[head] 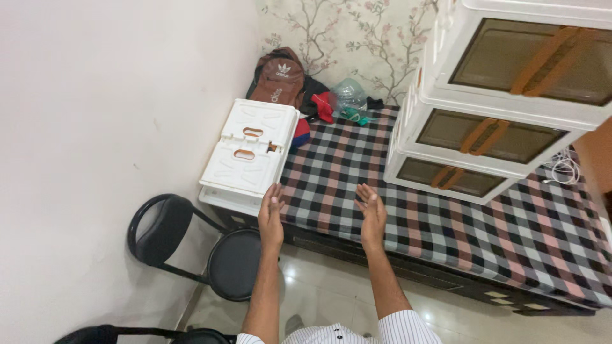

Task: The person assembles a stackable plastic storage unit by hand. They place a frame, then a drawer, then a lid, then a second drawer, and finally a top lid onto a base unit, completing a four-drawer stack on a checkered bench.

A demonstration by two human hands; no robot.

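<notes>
Fingers [275, 194] of the left hand [271, 216] lie straight and close together, gripping nothing, their tips at the near edge of the folded white crate [252, 153]. Beside it, the right hand [371, 213] hovers open-palmed, fingers loosely spread, over the checked bedsheet [459, 223]. Stacked white drawers [497, 95] stand further right.

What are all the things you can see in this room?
folded crate: 1, white with orange handles, bed's left end
drawer stack: 1, three white tiers with brown fronts, on bed at right
bed cover: 1, checked
backpack: 1, brown, against flowered wall
plastic bag: 1, clear, beside backpack
chair: 1, black, on floor
cable: 1, white, far right
left hand: open, by crate
right hand: open, above bed edge
</notes>
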